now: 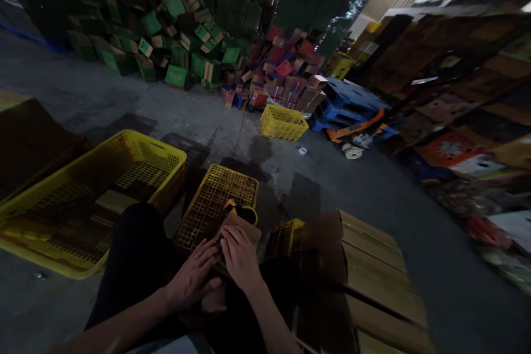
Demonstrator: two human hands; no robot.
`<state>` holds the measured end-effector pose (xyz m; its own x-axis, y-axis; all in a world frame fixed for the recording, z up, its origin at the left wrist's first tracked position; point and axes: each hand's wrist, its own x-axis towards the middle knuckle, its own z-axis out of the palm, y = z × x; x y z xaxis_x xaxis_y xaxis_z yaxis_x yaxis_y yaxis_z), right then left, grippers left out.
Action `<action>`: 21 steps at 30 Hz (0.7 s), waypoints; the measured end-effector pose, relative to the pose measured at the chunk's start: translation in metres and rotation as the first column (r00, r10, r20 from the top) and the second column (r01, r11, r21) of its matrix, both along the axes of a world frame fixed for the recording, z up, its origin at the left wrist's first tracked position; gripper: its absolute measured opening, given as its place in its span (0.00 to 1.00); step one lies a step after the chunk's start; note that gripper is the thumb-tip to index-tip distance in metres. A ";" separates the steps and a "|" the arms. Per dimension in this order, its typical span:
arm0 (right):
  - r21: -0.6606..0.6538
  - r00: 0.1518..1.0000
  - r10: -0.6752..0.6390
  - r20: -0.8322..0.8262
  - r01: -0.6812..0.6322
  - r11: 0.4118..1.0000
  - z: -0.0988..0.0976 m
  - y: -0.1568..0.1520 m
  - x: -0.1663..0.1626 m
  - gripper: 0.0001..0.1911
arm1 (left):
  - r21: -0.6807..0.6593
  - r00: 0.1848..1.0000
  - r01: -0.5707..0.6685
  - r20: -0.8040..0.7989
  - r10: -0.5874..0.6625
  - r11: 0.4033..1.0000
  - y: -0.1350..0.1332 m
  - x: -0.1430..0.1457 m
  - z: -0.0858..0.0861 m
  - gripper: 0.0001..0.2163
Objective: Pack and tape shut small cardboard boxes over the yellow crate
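Above my lap, a small brown cardboard box [248,227] is held between my two hands. My left hand [194,271] presses along its near left side, fingers stretched over the edge and thumb below. Across the top lies my right hand [238,251], its fingers bent over the cardboard. Both hands hide much of the box. Just beyond it, a yellow and black tape dispenser [241,211] rests on an upturned yellow crate [226,182].
Left of my knee stands a large yellow crate [166,149] with a flat cardboard piece [114,202] inside. Stacked flattened cardboard [377,265] is at my right. Farther off are another yellow crate [284,121], blue pallets [350,97], an orange pallet jack [357,127] and heaped green boxes [176,74].
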<state>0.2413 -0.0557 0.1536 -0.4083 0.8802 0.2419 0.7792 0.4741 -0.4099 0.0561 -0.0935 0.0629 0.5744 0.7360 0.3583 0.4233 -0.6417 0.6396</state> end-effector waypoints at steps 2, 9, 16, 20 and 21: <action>-0.013 0.999 -0.031 0.027 0.031 0.999 0.002 -0.001 -0.005 0.19 | -0.011 1.000 0.007 -0.004 -0.007 1.000 0.001 -0.001 -0.002 0.27; 0.034 0.990 -0.082 0.110 0.079 0.996 -0.014 -0.031 -0.005 0.30 | 0.043 0.996 0.035 -0.087 -0.032 0.998 0.008 -0.008 0.004 0.23; 0.072 0.961 -0.176 0.212 0.165 0.984 -0.026 -0.078 0.039 0.31 | 0.091 0.990 0.056 -0.133 -0.044 0.994 0.014 -0.012 0.013 0.28; 0.085 0.959 -0.210 0.188 0.197 0.977 -0.027 -0.084 0.045 0.28 | 0.076 0.987 0.053 -0.159 -0.040 0.996 0.026 0.000 0.027 0.30; 0.095 0.960 -0.218 0.174 0.204 0.974 -0.028 -0.083 0.044 0.27 | 0.074 0.985 0.056 -0.166 -0.044 0.996 0.030 0.004 0.031 0.31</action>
<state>0.2856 -0.1382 0.1258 -0.2584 0.9333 0.2494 0.9230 0.3147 -0.2214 0.0603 -0.0637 0.0941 0.6656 0.6784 0.3111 0.4846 -0.7098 0.5112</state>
